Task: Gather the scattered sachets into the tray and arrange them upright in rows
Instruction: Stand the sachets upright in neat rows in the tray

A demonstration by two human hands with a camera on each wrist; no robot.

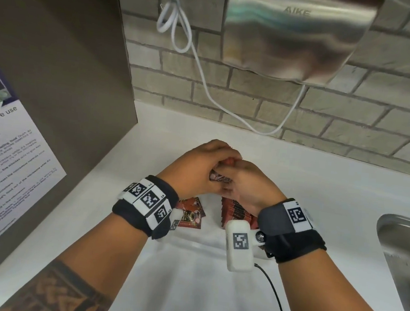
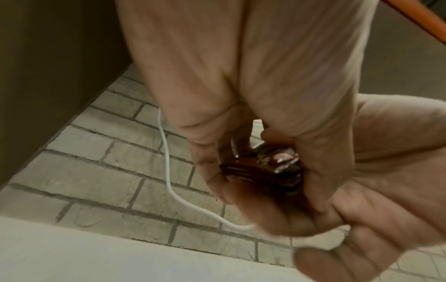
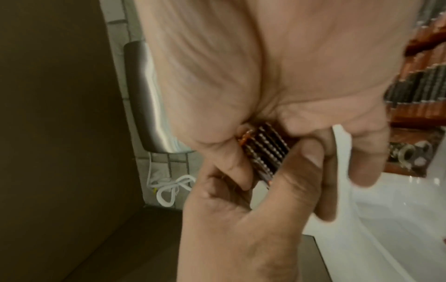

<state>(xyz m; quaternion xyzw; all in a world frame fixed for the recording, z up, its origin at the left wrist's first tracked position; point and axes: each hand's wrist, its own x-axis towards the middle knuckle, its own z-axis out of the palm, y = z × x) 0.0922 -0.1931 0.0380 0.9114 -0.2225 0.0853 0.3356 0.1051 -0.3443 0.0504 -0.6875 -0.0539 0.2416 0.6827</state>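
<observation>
Both hands meet above the white tray (image 1: 197, 246) and grip one bundle of dark red sachets (image 1: 218, 178) between them. My left hand (image 1: 206, 166) curls over the bundle from the left, and my right hand (image 1: 238, 177) pinches it from the right. The right wrist view shows the bundle's serrated edges (image 3: 265, 150) stacked tight between the fingers. A row of upright sachets (image 1: 234, 212) stands in the tray under my right wrist. Two or three loose sachets (image 1: 191, 213) lie flat in the tray beside my left wrist. The hands hide the far part of the tray.
A steel hand dryer (image 1: 295, 33) hangs on the brick wall, its white cable (image 1: 205, 85) looping down. A steel sink (image 1: 405, 252) sits at the right. A brown panel with a printed notice (image 1: 11, 151) closes off the left side.
</observation>
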